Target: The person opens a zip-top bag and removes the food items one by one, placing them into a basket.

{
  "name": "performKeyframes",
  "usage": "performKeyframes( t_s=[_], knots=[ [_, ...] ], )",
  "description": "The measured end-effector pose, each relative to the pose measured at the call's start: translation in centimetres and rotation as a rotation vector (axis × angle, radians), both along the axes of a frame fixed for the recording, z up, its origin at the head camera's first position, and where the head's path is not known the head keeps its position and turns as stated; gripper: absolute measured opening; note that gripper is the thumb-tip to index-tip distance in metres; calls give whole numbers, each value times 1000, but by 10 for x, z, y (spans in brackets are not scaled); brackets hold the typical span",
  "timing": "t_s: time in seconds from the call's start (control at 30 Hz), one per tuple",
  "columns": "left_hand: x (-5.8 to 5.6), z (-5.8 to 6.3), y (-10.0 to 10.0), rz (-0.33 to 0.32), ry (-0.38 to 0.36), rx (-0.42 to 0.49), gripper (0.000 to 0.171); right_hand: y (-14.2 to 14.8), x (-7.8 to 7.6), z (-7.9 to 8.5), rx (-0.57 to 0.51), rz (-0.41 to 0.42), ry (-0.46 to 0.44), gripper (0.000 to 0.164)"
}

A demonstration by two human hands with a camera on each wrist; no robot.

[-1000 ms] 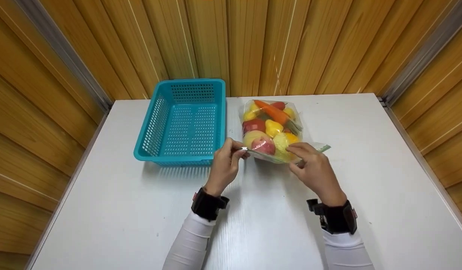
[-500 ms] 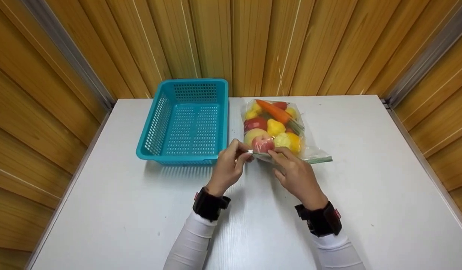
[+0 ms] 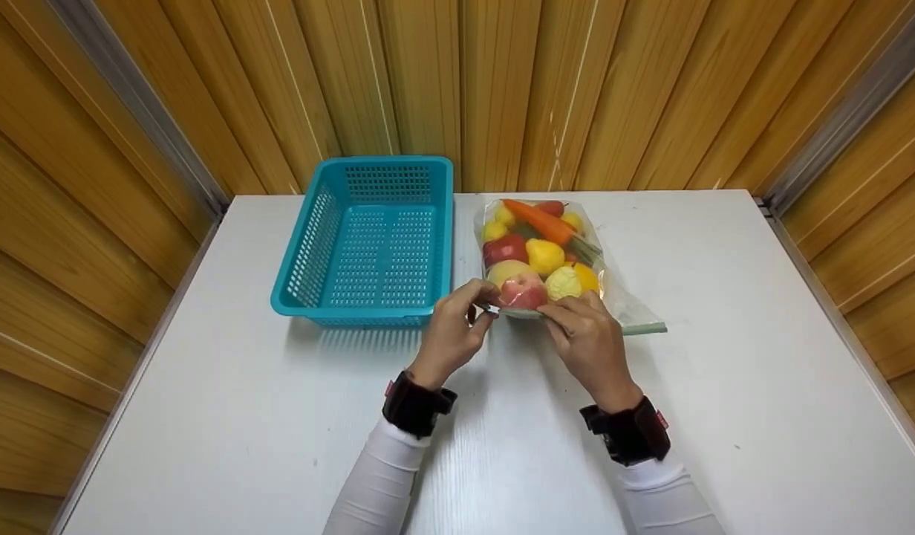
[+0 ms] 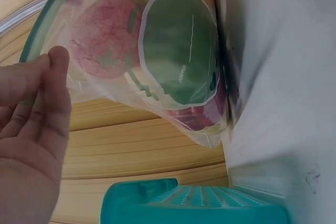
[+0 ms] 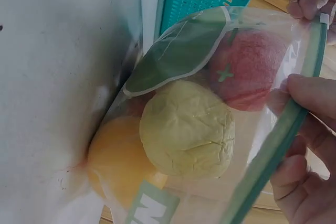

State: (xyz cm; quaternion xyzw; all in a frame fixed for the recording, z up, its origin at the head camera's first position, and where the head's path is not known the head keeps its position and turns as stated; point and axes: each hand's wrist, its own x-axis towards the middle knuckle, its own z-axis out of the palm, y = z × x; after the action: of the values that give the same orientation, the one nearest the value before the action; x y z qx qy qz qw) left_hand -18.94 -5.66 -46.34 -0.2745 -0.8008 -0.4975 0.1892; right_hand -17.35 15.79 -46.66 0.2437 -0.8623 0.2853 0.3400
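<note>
A clear zip bag [image 3: 624, 297] full of fruit and vegetables stands on the white table, its green-edged mouth facing me. Through the plastic show a carrot [image 3: 535, 221], a yellow pear [image 3: 545, 255], a pinkish peach [image 3: 523, 290] and a pale cabbage [image 3: 564, 283]. My left hand [image 3: 451, 331] pinches the bag's left corner by the white slider [image 3: 493, 309]. Close beside it, my right hand [image 3: 593, 348] pinches the green zip strip [image 5: 286, 140] between thumb and fingers. The strip's right end hangs free past my right hand. A green printed label [image 4: 179, 45] marks the bag's near side.
Left of the bag stands a turquoise basket [image 3: 361, 313] with perforated walls and nothing in it. Wood-look panels [image 3: 495, 89] close off the back and sides of the table [image 3: 227, 416].
My right hand has slid left along the bag's mouth toward my left hand and now pinches the strip. The strip's right end has dropped toward me. My left hand stays at the slider corner.
</note>
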Motion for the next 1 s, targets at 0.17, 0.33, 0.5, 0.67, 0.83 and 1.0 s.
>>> performKeyframes(
  t_s=[0.17, 0.33, 0.5, 0.67, 0.83, 1.0],
  knots=[
    [-3, -6, -1, 52, 36, -31, 27, -2, 0, 0, -31, 32, -13, 20],
    [-6, -11, -1, 47, 62, 6, 30, -1, 1, 1, -64, 66, -33, 22],
    [-7, -13, -1, -75, 46, 103, 24, 0, 1, 4, -86, 63, -41, 24],
    [-7, -14, 1, -89, 118, 133, 29, 3, 3, 7, -108, 49, -72, 24],
    [-7, -12, 2, -101, 213, 135, 39, 4, 6, 12, -98, 65, -102, 22],
    [-6, -13, 1, -131, 158, 123, 37, 5, 6, 13, -99, 76, -131, 23]
  ],
)
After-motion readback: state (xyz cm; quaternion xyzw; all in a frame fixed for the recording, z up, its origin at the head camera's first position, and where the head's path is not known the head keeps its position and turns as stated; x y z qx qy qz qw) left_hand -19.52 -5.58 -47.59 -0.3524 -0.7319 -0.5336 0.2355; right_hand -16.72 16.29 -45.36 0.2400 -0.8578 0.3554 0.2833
